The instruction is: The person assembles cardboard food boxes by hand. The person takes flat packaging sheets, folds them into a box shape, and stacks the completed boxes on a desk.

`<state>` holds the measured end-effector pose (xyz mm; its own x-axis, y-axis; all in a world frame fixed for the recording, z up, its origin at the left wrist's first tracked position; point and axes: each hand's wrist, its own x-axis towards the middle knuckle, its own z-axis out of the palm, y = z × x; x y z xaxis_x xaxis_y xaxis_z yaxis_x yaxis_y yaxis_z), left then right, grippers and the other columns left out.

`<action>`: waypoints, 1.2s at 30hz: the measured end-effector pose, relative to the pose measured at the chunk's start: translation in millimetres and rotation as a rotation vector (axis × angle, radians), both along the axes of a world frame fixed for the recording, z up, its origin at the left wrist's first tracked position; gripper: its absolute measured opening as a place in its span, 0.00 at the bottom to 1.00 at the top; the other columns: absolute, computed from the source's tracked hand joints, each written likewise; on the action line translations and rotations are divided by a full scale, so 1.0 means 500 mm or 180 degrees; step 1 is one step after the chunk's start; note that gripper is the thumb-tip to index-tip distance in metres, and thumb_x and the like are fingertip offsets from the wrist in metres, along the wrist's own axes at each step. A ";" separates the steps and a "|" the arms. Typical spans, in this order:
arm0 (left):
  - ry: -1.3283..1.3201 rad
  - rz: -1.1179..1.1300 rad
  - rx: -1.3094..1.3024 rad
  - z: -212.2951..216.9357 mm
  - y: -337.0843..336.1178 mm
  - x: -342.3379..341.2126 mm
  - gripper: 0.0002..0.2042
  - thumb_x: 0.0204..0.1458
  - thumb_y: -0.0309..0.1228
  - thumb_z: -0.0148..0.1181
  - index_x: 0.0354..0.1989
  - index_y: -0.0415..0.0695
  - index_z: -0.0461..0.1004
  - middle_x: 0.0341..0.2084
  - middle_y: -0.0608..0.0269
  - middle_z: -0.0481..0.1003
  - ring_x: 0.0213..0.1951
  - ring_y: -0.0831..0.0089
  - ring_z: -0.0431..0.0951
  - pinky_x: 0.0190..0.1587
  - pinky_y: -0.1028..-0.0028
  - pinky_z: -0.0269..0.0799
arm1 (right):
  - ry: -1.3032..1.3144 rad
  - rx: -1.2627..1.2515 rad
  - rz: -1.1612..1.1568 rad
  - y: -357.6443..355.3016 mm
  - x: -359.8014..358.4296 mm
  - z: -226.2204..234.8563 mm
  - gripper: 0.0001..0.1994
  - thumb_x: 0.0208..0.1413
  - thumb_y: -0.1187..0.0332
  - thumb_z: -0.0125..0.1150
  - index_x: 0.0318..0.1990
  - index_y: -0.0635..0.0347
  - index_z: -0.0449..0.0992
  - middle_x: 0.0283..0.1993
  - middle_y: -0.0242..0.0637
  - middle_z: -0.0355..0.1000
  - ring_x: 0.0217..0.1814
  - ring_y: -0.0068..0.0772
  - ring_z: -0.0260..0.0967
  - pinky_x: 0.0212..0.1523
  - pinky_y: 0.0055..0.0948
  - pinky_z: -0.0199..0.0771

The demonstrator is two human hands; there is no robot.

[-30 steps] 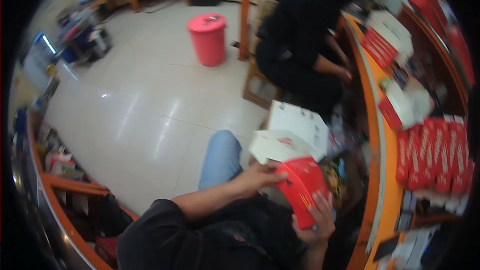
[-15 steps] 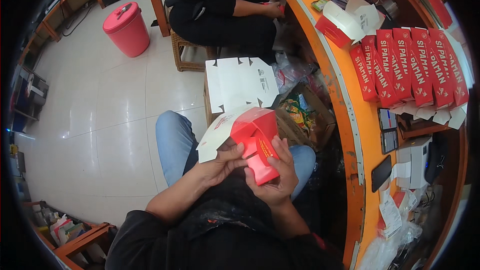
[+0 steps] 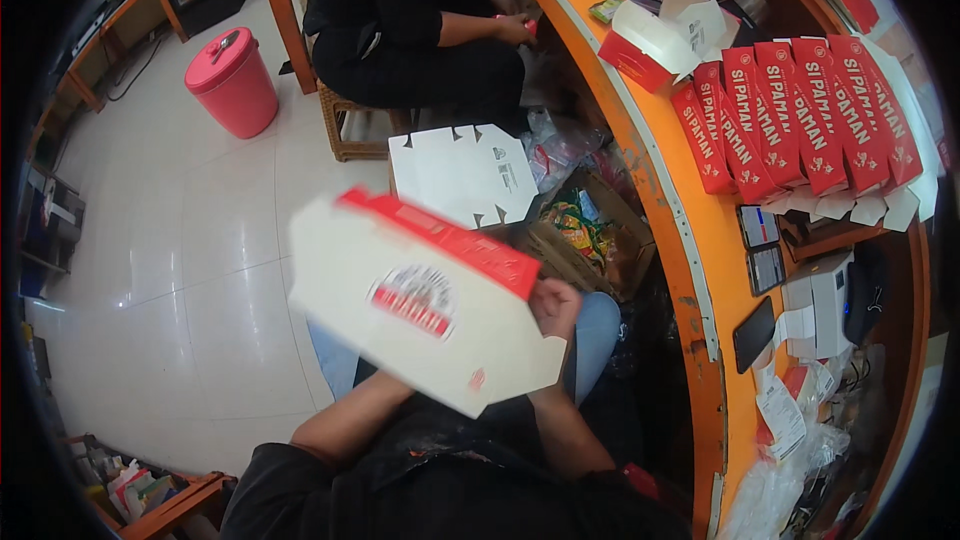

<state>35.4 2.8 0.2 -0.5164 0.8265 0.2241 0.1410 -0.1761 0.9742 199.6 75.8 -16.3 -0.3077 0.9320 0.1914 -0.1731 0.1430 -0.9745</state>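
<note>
A cardboard takeaway box [image 3: 350,260], with a cream lid panel, a printed emblem and red sides, is tilted above my lap. My right hand [image 3: 556,308] grips its right end with curled fingers, partly behind the panel. Behind the box my left hand is hidden; only its forearm [image 3: 365,410] comes up to the lower edge. Just beyond lies a flat white cardboard blank [image 3: 465,178] with notched edges, white side up.
To the right, a curved orange counter [image 3: 712,380] carries a row of red boxes [image 3: 780,125], an open box [image 3: 650,50], phones [image 3: 753,333] and a printer [image 3: 818,305]. A carton of packets [image 3: 590,240] stands below. Ahead sits another person [image 3: 410,30]; a pink bin [image 3: 235,85] stands left.
The box has turned so its cream lid panel faces up, and has shifted left, covering my left hand. My right hand is now at its right end. The whole view has shifted slightly.
</note>
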 end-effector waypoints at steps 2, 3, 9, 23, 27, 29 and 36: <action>0.1920 0.1394 -0.0532 0.011 0.009 0.004 0.37 0.58 0.34 0.62 0.69 0.32 0.48 0.67 0.40 0.48 0.68 0.57 0.54 0.65 0.67 0.55 | 0.0270 -0.0071 -0.0131 0.004 -0.012 0.020 0.35 0.54 0.72 0.67 0.65 0.61 0.52 0.65 0.47 0.60 0.66 0.37 0.61 0.67 0.35 0.60; 0.2094 0.1776 -0.0719 0.012 0.012 0.000 0.39 0.57 0.35 0.62 0.70 0.31 0.45 0.70 0.38 0.45 0.70 0.56 0.52 0.68 0.66 0.52 | 0.0204 -0.0228 -0.0351 0.007 -0.013 0.019 0.37 0.53 0.71 0.68 0.66 0.62 0.51 0.65 0.45 0.59 0.67 0.35 0.60 0.68 0.34 0.58; -0.2466 0.0692 -0.0150 -0.044 0.022 -0.047 0.28 0.59 0.30 0.53 0.66 0.33 0.56 0.61 0.51 0.64 0.63 0.61 0.64 0.64 0.67 0.57 | -0.0230 -0.1025 0.0497 0.020 0.030 -0.092 0.26 0.65 0.72 0.54 0.68 0.64 0.55 0.65 0.47 0.62 0.66 0.39 0.64 0.62 0.40 0.69; 0.1251 -0.1163 0.1468 -0.036 0.006 0.001 0.17 0.68 0.36 0.46 0.62 0.46 0.64 0.61 0.46 0.68 0.61 0.49 0.68 0.66 0.48 0.56 | 0.1171 -0.2023 0.1164 -0.003 0.042 0.121 0.25 0.64 0.65 0.60 0.65 0.58 0.61 0.61 0.41 0.67 0.63 0.35 0.68 0.57 0.43 0.75; -0.0106 -0.0657 0.1478 0.005 0.004 0.062 0.24 0.67 0.47 0.44 0.63 0.44 0.64 0.61 0.40 0.66 0.59 0.50 0.71 0.61 0.55 0.65 | 0.1272 -0.1943 0.0718 -0.028 0.028 0.081 0.18 0.62 0.80 0.55 0.59 0.61 0.67 0.54 0.41 0.73 0.56 0.35 0.74 0.54 0.39 0.78; -0.0158 -0.0384 0.1417 0.012 0.004 0.057 0.26 0.66 0.51 0.44 0.62 0.43 0.65 0.60 0.40 0.67 0.58 0.50 0.72 0.59 0.57 0.67 | 0.1299 -0.2171 0.0733 -0.037 0.032 0.068 0.14 0.60 0.82 0.56 0.53 0.61 0.72 0.51 0.41 0.76 0.53 0.36 0.76 0.53 0.39 0.79; 0.1110 -0.1027 0.1261 0.014 -0.020 0.009 0.27 0.61 0.56 0.52 0.49 0.42 0.78 0.57 0.42 0.69 0.57 0.50 0.73 0.57 0.59 0.69 | 0.1668 -0.2168 0.0769 -0.028 0.040 0.119 0.16 0.59 0.82 0.58 0.54 0.61 0.72 0.51 0.39 0.76 0.53 0.35 0.76 0.53 0.38 0.79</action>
<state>39.9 -7.2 7.5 -0.0951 0.7483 0.6565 0.3188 -0.6019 0.7322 219.4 62.1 43.4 -0.5390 0.8160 -0.2089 -0.5707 -0.5362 -0.6219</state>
